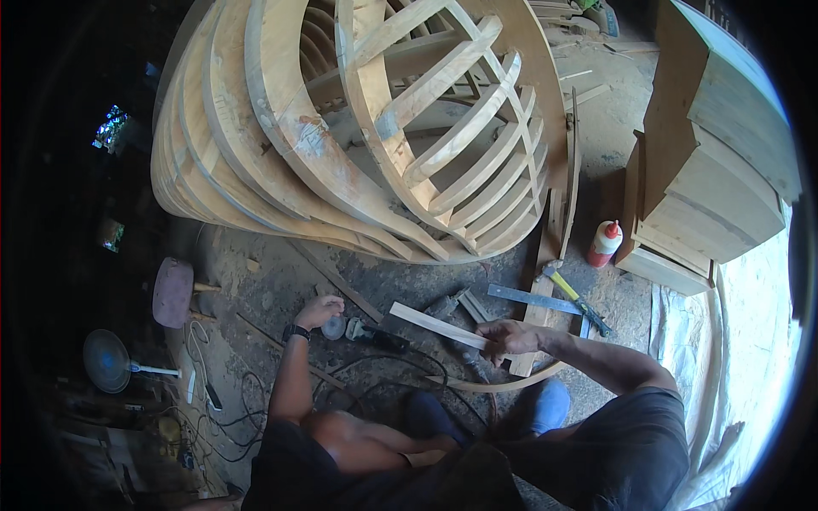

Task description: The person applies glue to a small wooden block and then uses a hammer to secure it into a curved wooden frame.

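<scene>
My right hand (509, 338) is closed around one end of a pale, slightly curved wooden strip (434, 324), which points up and to the left. My left hand (319, 312), with a dark watch on the wrist, hovers beside the round disc of an angle grinder (375, 335) on the floor. Its fingers are loosely bent, and I see nothing held in them. Below the strip lies another power tool (445, 308), partly covered. A yellow-handled hammer (578, 298) and a metal ruler (530, 297) lie right of my right hand, by a wooden board (537, 317).
A large ribbed wooden frame (332, 170) stands ahead. On the right are a red-and-white glue bottle (605, 244) and a wooden cabinet-like piece (703, 183). A stool (174, 293), a fan (107, 361) and loose cables (328, 362) are at left. A curved wooden piece (503, 386) lies near my feet.
</scene>
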A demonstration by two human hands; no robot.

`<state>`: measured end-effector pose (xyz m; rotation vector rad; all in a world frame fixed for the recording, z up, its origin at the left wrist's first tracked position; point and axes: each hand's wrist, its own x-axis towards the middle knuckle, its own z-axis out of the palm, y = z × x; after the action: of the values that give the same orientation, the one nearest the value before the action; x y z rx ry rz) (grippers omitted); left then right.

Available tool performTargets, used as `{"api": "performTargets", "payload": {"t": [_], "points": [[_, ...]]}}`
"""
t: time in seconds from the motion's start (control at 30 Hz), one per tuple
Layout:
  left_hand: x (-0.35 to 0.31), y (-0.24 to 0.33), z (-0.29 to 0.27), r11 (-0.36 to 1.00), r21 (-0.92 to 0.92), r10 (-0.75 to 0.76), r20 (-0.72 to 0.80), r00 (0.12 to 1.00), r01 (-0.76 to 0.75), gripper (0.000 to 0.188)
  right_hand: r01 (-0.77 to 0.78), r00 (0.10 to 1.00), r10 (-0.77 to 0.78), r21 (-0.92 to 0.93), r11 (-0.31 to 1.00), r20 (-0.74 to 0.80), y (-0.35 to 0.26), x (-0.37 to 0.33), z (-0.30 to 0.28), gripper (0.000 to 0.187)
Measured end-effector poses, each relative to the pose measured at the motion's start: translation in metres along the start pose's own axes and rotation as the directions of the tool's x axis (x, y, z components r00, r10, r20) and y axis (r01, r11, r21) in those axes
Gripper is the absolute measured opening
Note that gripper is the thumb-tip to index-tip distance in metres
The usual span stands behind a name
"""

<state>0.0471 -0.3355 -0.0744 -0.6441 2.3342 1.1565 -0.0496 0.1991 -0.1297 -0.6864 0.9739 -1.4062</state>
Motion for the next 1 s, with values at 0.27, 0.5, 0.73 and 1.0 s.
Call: {"api": "performTargets", "payload": {"t": [0.27, 0.5, 0.73, 1.0], "points": [[-0.013, -0.037, -0.005, 0.998, 0.010, -0.069, 0.011, 0.998, 0.069, 0.034, 0.304, 0.716, -0.605, -0.625, 0.719, -0.349, -0.169, -0.021, 0.030, 0.041], [-0.007, 0.002, 0.010, 0.992, 0.102, -0.086, 0.077, 0.993, 0.078, 0.030, 0.062, 0.122, -0.912, -0.915, 0.400, -0.390, -0.235, 0.001, 0.003, 0.043], [-0.040, 0.126, 0.035, 0.947, 0.261, 0.126, 0.238, 0.963, -0.189, 0.034, 0.002, 0.130, -0.884, -0.891, 0.454, -0.450, -0.247, -0.005, 0.013, 0.041], [-0.141, 0.373, 0.027, 0.646, 0.322, 0.719, 0.048, 0.693, -0.692, 0.039, 0.014, 0.115, -0.923, -0.928, 0.371, -0.367, -0.261, -0.012, 0.005, 0.041]]}}
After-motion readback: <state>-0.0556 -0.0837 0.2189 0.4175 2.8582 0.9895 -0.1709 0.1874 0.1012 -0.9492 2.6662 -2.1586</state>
